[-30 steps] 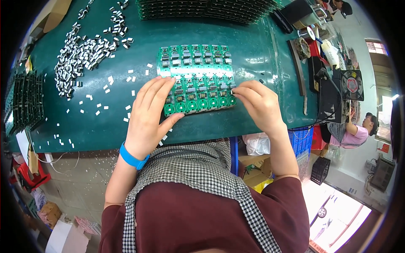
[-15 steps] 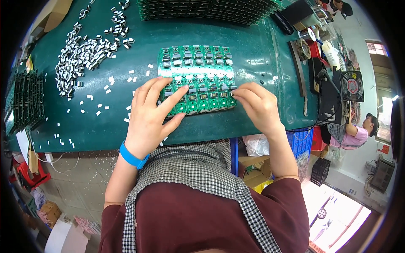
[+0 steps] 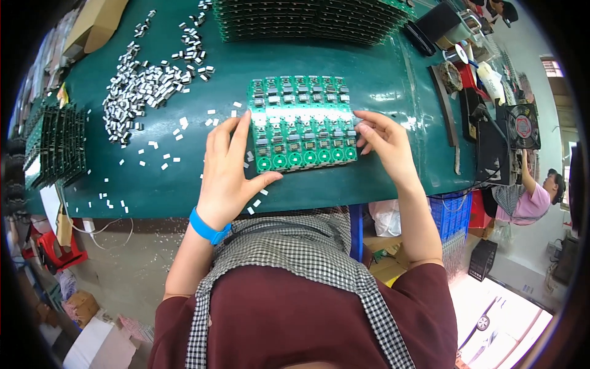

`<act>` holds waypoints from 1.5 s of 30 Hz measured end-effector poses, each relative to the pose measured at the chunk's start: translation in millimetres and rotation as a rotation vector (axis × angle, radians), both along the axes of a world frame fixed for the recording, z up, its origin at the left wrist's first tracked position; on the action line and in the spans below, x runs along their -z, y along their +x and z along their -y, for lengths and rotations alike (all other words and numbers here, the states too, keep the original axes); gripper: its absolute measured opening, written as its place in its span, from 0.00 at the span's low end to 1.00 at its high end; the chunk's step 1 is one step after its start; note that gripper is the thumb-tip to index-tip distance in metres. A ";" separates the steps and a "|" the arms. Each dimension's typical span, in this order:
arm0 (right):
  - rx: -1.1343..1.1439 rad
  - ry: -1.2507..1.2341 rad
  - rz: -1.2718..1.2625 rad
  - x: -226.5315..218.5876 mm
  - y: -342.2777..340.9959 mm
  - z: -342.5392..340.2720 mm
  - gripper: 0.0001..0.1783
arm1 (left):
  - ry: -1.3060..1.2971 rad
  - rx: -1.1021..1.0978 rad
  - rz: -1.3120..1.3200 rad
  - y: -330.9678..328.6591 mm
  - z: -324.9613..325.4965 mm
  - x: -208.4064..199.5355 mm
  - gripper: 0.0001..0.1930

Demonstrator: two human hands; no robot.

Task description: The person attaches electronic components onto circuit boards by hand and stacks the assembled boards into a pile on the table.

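Note:
A green circuit board panel (image 3: 305, 114) lies in front of me, bearing rows of small displays, grey and black parts, and round printed patterns along its near edge. My left hand (image 3: 228, 157) holds its left side, the fingers along the edge and the thumb at the near left corner. At the opposite side, my right hand (image 3: 386, 140) has its fingers bent against the right edge, the fingertips partly hidden. The panel sits between both hands. A heap of small white-and-black block parts (image 3: 144, 89) is spread to the left.
Stacked circuit boards (image 3: 313, 21) stand at the far edge, with another stack (image 3: 56, 144) at far left. Small white pieces (image 3: 178, 132) are scattered on the green table (image 3: 405, 169). A black fan (image 3: 522, 126) stands at right, and a person in pink (image 3: 527, 200) works beyond.
My left hand has moved off the panel's face to its left edge. My right hand has left its pinch at the lower right parts and now meets the right edge. The view has shifted slightly.

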State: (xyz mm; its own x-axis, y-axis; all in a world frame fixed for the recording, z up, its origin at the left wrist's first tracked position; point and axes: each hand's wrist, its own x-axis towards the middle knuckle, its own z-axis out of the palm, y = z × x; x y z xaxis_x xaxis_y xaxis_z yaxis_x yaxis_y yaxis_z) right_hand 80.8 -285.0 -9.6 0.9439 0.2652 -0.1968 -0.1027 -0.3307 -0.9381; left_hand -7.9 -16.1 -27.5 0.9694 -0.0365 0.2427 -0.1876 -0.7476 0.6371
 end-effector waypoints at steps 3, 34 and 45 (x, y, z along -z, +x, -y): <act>-0.037 0.083 -0.045 8.1 16.1 -4.9 0.19 | 0.024 0.040 0.006 6.1 0.3 2.6 0.46; -0.038 0.368 -0.210 0.6 26.5 -5.7 0.14 | -0.941 -0.004 -0.468 42.5 -14.8 5.4 0.13; -0.131 0.381 0.140 -158.1 52.3 -28.3 0.19 | -1.042 0.111 -0.114 60.0 -41.6 -164.8 0.17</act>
